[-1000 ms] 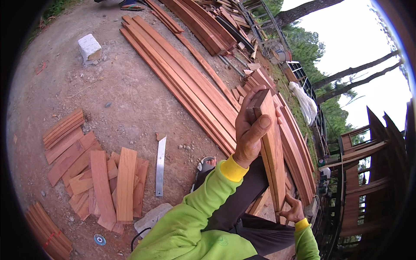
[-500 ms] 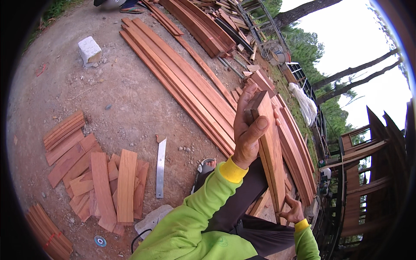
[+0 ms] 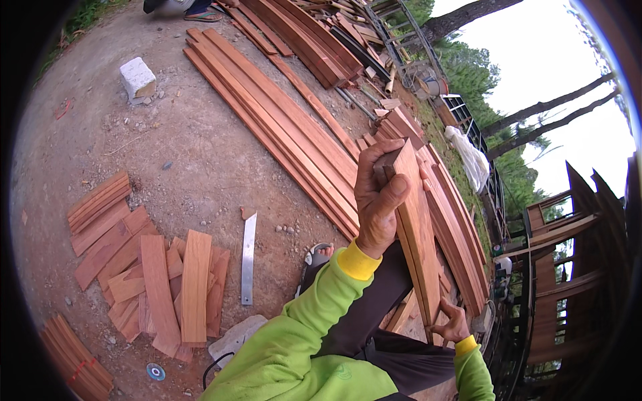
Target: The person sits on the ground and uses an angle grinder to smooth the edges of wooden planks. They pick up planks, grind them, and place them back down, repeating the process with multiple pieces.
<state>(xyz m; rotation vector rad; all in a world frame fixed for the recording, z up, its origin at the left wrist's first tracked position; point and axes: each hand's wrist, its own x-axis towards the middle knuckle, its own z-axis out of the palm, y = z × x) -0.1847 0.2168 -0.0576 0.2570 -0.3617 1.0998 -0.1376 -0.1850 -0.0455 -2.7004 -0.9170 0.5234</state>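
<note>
Landmark: the held board (image 3: 416, 227), a reddish plank raised on edge in front of the person.

Far left of it, low at the frame edge: stack of short reddish slats (image 3: 72, 364) on the dirt ground (image 3: 200, 154). Above that, another small slat bundle (image 3: 99, 200).

Left of the board: loose pile of short offcuts (image 3: 160, 281) lying flat, overlapping. A small round disc (image 3: 156, 371) sits on the dirt just below that pile. A metal straightedge (image 3: 249, 259) lies beside the pile, between it and the board. A flat grey slab (image 3: 234, 337) lies below the straightedge.

Up-left of the board, well apart: pale stone block (image 3: 138, 77) on the dirt.

Just left and behind the board: row of long planks (image 3: 281, 127) laid side by side, running diagonally across the ground.

Left hand (image 3: 376, 200): fingers wrapped over the board's top end, thumb pressed on the near face, firm clamp. Green sleeve, yellow cuff.

Right hand (image 3: 453, 325): at the board's lower end, fingers curled against its edge, touching it. Whether it fully grips there, can't tell.

Right of the board: more stacked planks (image 3: 461, 220), then a white sack (image 3: 468, 157) further up-right, and a dark timber frame (image 3: 568, 254) at far right.
</note>
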